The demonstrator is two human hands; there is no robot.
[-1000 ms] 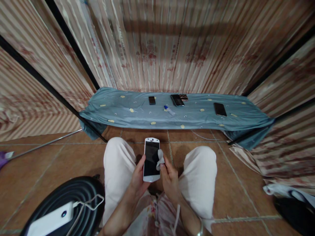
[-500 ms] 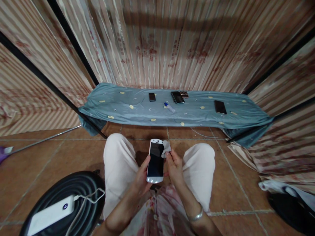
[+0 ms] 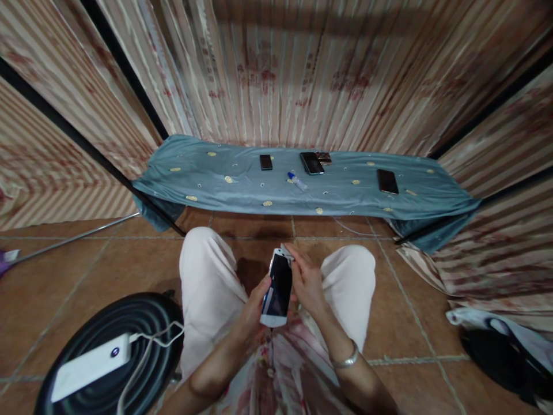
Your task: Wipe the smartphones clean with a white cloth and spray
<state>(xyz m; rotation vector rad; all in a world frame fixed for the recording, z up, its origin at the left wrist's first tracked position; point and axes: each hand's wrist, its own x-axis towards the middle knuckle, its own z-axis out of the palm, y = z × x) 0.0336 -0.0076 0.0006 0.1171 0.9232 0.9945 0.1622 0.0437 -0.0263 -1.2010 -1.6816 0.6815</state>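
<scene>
A white phone (image 3: 279, 286) with a dark screen is held between my knees, tilted a little to the right. My left hand (image 3: 254, 304) grips its lower left edge. My right hand (image 3: 306, 278) rests along the phone's right side, its fingers pinching a small pale cloth (image 3: 286, 251) against the top right corner. A metal bangle (image 3: 344, 361) circles my right wrist.
A low bench under a blue-grey cloth (image 3: 242, 190) carries three dark phones (image 3: 266, 162) (image 3: 311, 162) (image 3: 387, 180) and a small bottle (image 3: 298, 181). A black round case (image 3: 142, 323) at lower left bears a white power bank (image 3: 90, 366). Striped curtains surround the tiled floor; a dark bag (image 3: 496, 357) lies at the right.
The cloth in my right hand has travelled from the screen's middle up to the phone's top right corner. The phone has tilted rightward. The view has shifted slightly downward.
</scene>
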